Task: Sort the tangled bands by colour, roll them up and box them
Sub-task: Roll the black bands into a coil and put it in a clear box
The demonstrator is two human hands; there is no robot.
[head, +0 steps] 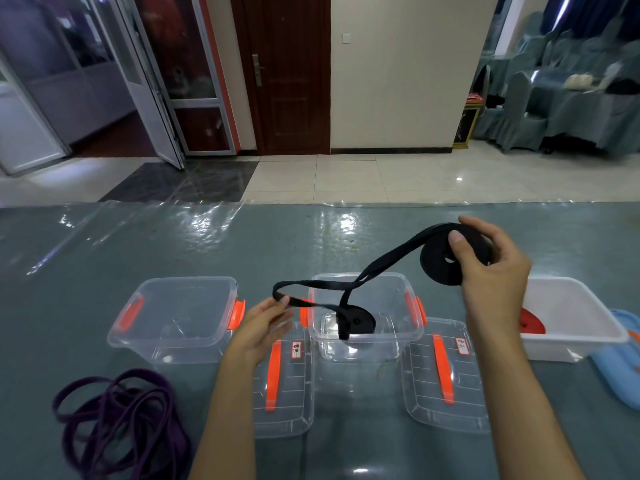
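My right hand (491,268) grips a partly wound black roll (440,263) held up above the table. Its loose black tail (384,263) runs down to the left, where my left hand (263,323) pinches it near a loop. A finished black roll (356,320) lies in the middle clear box (414,327). The left clear box (173,317) holds nothing I can see. A red roll (531,322) lies in the white box (588,317) on the right. A tangle of purple bands (121,420) lies at the front left of the table.
Two clear lids with orange handles (284,386) (446,379) lie in front of the boxes. A blue lid (620,362) sits at the right edge. The table (104,258) has a glossy plastic cover. Beyond it are tiled floor, a door and covered chairs.
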